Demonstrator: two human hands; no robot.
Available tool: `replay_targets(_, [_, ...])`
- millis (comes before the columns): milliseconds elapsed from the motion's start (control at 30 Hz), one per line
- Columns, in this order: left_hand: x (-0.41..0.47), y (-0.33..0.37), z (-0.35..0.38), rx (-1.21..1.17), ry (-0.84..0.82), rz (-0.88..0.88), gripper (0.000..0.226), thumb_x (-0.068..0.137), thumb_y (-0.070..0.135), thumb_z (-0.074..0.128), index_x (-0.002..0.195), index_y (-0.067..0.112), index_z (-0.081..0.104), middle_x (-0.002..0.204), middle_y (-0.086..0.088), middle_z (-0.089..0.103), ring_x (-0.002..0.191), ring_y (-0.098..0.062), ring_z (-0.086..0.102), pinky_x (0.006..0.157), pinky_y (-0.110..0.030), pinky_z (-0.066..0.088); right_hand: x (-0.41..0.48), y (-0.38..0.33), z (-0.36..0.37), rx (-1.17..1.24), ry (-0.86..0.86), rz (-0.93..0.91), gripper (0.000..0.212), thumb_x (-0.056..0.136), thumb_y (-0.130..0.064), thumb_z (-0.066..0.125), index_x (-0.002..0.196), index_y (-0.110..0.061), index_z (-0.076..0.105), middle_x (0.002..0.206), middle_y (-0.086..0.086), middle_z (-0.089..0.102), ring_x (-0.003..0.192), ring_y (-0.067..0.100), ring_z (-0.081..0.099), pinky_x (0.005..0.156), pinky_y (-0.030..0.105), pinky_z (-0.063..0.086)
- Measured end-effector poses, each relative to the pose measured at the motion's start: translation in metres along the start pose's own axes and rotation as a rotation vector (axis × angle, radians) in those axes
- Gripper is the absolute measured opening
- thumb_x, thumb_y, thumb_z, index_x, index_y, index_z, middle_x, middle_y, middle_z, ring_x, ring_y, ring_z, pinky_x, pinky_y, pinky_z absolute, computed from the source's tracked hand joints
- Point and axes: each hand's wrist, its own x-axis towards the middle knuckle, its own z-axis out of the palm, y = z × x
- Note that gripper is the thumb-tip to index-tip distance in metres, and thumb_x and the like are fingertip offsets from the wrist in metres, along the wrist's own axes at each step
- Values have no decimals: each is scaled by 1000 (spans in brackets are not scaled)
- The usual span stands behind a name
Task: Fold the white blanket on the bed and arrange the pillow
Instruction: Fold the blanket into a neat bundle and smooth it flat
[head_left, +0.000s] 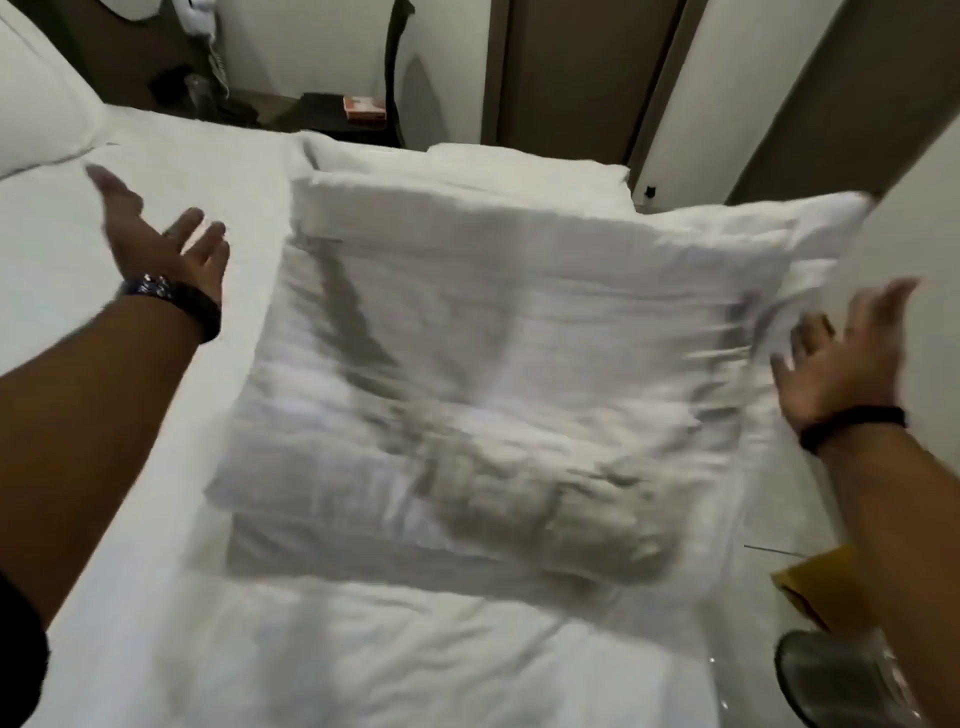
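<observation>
A white pillow (467, 364) hangs blurred in the air over the bed (62, 322), casting a shadow on the sheet below. It is between my two hands and touches neither. My left hand (161, 239) is to its left, palm up, fingers spread, with a dark watch on the wrist. My right hand (852, 358) is at the pillow's right edge, also spread, with a black band on the wrist. Behind the pillow lies the folded white blanket (467, 166) near the bed's far edge.
Another white pillow (36, 98) rests at the bed's top left. A dark nightstand (332, 117) with a small red box stands beyond the bed. Brown wardrobe doors (571, 67) fill the back. A yellow item (815, 587) and a round bin (831, 675) sit on the floor at right.
</observation>
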Motion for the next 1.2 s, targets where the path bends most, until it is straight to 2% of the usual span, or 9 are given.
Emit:
replay_targets(67, [11, -47, 2, 302, -12, 81, 39, 100, 43, 40, 124, 14, 49, 128, -10, 57, 106, -12, 59, 70, -12, 42, 17, 44, 14, -474, -80, -57, 79, 78, -70, 50, 146, -33, 31, 152, -5, 34, 137, 13, 33, 117, 41, 19])
replay_targets(133, [14, -112, -10, 793, -140, 216, 40, 100, 31, 51, 136, 14, 46, 144, -14, 48, 121, -12, 48, 83, -9, 38, 28, 103, 21, -878, -197, -87, 90, 74, -73, 56, 147, -31, 28, 155, -5, 28, 141, 15, 26, 117, 36, 19])
replay_targets(267, [15, -215, -67, 1625, -456, 12, 96, 77, 83, 42, 153, 34, 9, 162, 0, 11, 147, -17, 16, 118, -38, 16, 40, 217, 5, -1518, -390, 25, 96, 66, -92, 29, 147, -46, 4, 160, -5, 0, 147, 17, -2, 115, 49, 2])
replay_targets(333, [24, -242, -98, 1786, -422, -88, 103, 71, 91, 26, 153, 34, 2, 163, -1, 2, 150, -21, 6, 121, -44, 8, 47, 255, -6, -1676, -426, 15, 100, 61, -97, 17, 146, -47, -1, 160, -5, -6, 146, 17, -7, 115, 53, -1])
replay_targets(567, [34, -290, -126, 1912, -209, 57, 93, 81, 82, 18, 154, 28, 0, 163, -4, 4, 149, -27, 6, 118, -48, 8, 93, 313, -10, -1795, -446, -123, 96, 64, -94, 4, 145, -46, -8, 160, 1, -13, 146, 21, -11, 113, 57, -6])
replay_targets(900, [25, -286, -127, 1909, -242, 99, 99, 76, 88, 16, 154, 28, 2, 163, -2, 4, 149, -24, 5, 118, -48, 8, 91, 308, -8, -1848, -449, -93, 96, 63, -95, 0, 143, -46, -16, 157, -2, -22, 144, 19, -20, 112, 57, -12])
replay_targets(967, [16, -283, -129, 1922, -331, 201, 99, 73, 87, 11, 154, 31, 2, 163, 1, 2, 149, -23, 4, 118, -48, 6, 86, 307, -9, -1855, -450, -84, 96, 62, -95, -1, 143, -46, -17, 157, -2, -23, 144, 18, -21, 111, 56, -13])
replay_targets(1067, [-6, -273, -134, 1817, -696, 410, 94, 72, 90, 10, 150, 41, -4, 161, 7, 0, 149, -17, 2, 117, -47, 7, 75, 303, -14, -1843, -448, -78, 97, 61, -96, -1, 143, -46, -16, 157, -3, -22, 144, 18, -21, 112, 56, -12])
replay_targets(1200, [-27, -257, -143, 1855, -962, 434, 113, 57, 100, 27, 148, 47, -13, 160, 10, -2, 149, -16, 1, 119, -44, 7, 53, 294, -23, -1813, -464, -17, 100, 60, -97, 2, 144, -46, -13, 158, -4, -20, 144, 16, -19, 113, 56, -10])
